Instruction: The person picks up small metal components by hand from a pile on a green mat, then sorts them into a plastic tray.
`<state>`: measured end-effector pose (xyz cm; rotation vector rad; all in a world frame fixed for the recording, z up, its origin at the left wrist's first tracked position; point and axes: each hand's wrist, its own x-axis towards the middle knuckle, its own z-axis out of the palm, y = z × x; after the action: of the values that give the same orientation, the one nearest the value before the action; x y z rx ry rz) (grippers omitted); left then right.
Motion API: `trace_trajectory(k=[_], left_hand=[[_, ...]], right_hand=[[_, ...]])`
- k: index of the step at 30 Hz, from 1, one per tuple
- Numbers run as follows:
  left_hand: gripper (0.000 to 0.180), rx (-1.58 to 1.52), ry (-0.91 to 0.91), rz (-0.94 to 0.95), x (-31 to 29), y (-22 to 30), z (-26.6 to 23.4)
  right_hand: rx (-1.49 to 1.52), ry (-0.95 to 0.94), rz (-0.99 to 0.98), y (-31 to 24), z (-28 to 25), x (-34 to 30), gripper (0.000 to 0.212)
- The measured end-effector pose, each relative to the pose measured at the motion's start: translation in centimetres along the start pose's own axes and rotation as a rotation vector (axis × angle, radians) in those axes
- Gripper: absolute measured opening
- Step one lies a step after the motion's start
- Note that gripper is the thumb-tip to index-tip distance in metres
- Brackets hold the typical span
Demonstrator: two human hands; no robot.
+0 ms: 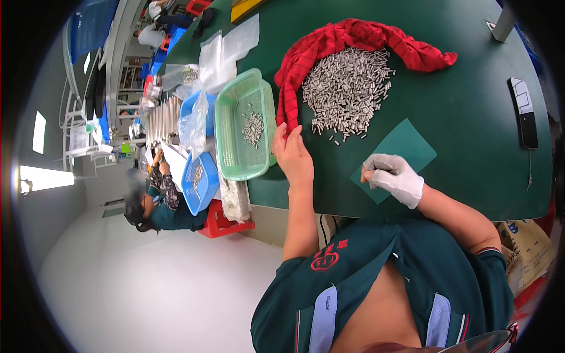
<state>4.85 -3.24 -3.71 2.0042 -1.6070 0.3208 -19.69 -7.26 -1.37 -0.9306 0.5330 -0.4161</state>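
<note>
My bare left hand (293, 157) is at the lower left end of a rolled red checked cloth (347, 28). Its fingers are apart and touch or overlap the cloth's end, with no grip visible. A large heap of small silvery metal pins (347, 85) lies within the cloth's curve. My right hand (395, 179), in a white glove, is closed over a thin green sheet (406, 144) on the table. Its fingertips press together, and anything between them is hidden. Left of my left hand stands a light green plastic basket (229, 167) with a smaller pile of pins (253, 129).
Blue baskets (203, 191) and clear plastic bags (235, 44) crowd the left side of the green table (471, 129). A co-worker (170, 203) sits beyond them. At the right lies a black and white handheld device (524, 112), near a metal post (503, 26).
</note>
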Motion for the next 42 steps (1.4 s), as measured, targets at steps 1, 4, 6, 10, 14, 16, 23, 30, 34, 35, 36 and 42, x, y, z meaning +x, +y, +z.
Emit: trace_trajectory(k=[1, 4, 6, 10, 14, 16, 23, 30, 34, 35, 36, 42], left_hand=[[0.022, -0.054, 0.040, -0.072, -0.6, 0.4, -0.8], [0.024, -0.147, 0.069, -0.230, -3.6, 0.8, -2.6], [0.026, -0.030, -0.032, -0.272, -5.5, 0.8, -2.9], [0.029, -0.084, -0.133, -0.250, -5.7, 0.3, -2.7], [0.024, -0.004, -0.195, -0.187, -4.7, 0.2, -2.2], [0.020, 0.004, -0.188, -0.159, -4.5, 0.3, -2.0], [0.008, -0.157, -0.172, -0.133, -2.9, 2.0, -0.5], [0.007, -0.328, -0.181, -0.133, -1.6, 3.6, 1.1], [0.007, -0.385, -0.106, -0.164, -1.7, 3.1, 0.5], [0.008, -0.327, -0.064, -0.185, -1.8, 2.3, 0.5], [0.008, -0.267, -0.022, -0.206, -1.8, 1.7, 0.3], [0.014, -0.110, -0.090, -0.225, -0.4, 0.2, 0.4]], right_hand=[[0.003, 0.013, 0.008, -0.1, 0.0, 0.0, 0.016], [0.002, 0.013, 0.016, -0.4, 0.1, 0.0, 0.016], [-0.001, 0.005, 0.017, -0.4, 0.3, 0.0, 0.016], [-0.012, 0.012, 0.010, -0.4, 0.2, -0.2, 0.016], [-0.009, 0.037, 0.016, -0.3, 0.3, -0.1, 0.016], [-0.008, 0.031, 0.019, 0.0, 0.3, 0.0, 0.015], [-0.023, 0.037, 0.027, 0.0, 0.3, -0.1, 0.015], [-0.036, 0.056, 0.015, -0.1, 0.4, 0.1, 0.015], [-0.025, 0.050, 0.028, -0.1, 0.2, -0.1, 0.016], [-0.027, 0.044, 0.023, 0.0, 0.1, -0.1, 0.016], [-0.028, 0.038, 0.019, 0.0, 0.2, -0.1, 0.016], [-0.051, 0.033, 0.016, -0.1, 0.3, -0.1, 0.017]])
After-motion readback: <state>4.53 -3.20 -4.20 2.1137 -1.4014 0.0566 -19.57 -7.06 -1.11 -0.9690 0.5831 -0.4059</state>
